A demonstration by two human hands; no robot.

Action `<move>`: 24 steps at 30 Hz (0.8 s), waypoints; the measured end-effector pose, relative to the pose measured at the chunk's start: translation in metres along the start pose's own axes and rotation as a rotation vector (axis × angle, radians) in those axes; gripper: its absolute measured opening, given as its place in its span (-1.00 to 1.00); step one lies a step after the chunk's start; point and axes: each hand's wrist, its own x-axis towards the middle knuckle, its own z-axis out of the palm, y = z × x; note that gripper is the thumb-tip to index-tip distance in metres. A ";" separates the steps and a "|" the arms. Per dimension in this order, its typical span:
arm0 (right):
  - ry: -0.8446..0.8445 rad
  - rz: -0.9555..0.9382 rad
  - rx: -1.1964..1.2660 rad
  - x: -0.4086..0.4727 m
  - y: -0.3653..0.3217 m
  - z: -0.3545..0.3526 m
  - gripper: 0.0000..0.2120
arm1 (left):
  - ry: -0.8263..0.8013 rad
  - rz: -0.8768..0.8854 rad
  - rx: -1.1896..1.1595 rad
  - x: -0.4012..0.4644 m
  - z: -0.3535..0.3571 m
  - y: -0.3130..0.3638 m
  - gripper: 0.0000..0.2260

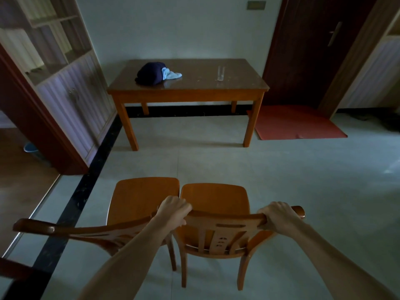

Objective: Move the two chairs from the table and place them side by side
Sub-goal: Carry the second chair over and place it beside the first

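Two orange-brown wooden chairs stand close in front of me, seats facing the table, their seat edges almost touching. The left chair (142,198) has its curved top rail running off to the lower left. The right chair (214,200) is under both my hands: my left hand (174,210) grips the left end of its top rail, and my right hand (279,215) grips the right end. The wooden table (194,92) stands against the far wall, well apart from the chairs.
On the table lie a dark blue bundle with a pale blue cloth (154,73) and a clear glass (220,73). A red mat (296,122) lies before a dark door at right. A shelf unit and doorway line the left side. Tiled floor stretches between chairs and table.
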 end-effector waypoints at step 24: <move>-0.088 0.041 -0.115 0.027 0.031 -0.013 -0.89 | -0.022 0.007 -0.033 0.035 0.009 0.018 -0.66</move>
